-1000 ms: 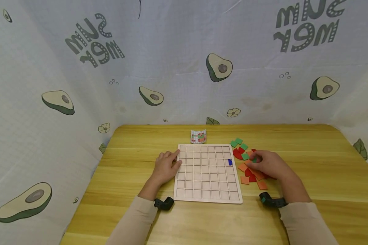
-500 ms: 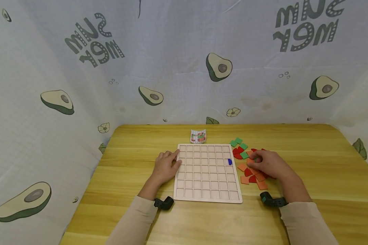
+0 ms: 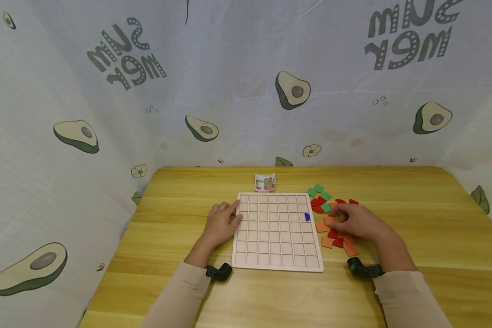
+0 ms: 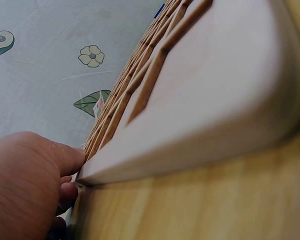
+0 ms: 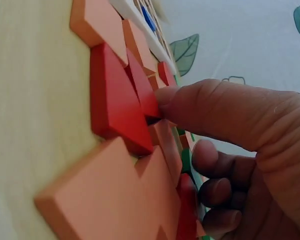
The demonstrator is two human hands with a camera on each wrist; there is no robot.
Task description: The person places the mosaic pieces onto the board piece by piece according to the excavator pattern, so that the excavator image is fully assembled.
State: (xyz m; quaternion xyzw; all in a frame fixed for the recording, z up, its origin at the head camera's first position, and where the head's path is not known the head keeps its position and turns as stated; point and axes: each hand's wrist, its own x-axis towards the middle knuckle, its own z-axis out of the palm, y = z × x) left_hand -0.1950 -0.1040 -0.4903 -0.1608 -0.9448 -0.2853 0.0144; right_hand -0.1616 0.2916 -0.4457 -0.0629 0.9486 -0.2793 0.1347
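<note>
A pale wooden board [image 3: 276,232] with a grid of square cells lies on the table. My left hand [image 3: 222,224] touches its left edge with thumb and index finger; in the left wrist view the thumb lies at the board's rim. To the board's right, my right hand [image 3: 361,221] is in among loose flat pieces, thumb and index finger apart. In the right wrist view the thumb seems to touch a red piece [image 5: 144,87], while the other fingers are bent over green and red pieces. Orange squares [image 3: 321,227] lie left of that hand. Part of the pile is hidden under it.
A blue half-round piece [image 3: 307,217] sits at the board's right side. Behind the board stands a small curved pattern card [image 3: 264,183]. Green squares [image 3: 318,188] lie at the pile's back. A printed cloth [image 3: 238,91] hangs behind the wooden table [image 3: 180,196].
My right hand has stirred the pile: some orange squares have shifted left, toward the board, and red pieces behind the hand show more. My left hand and the board have stayed put.
</note>
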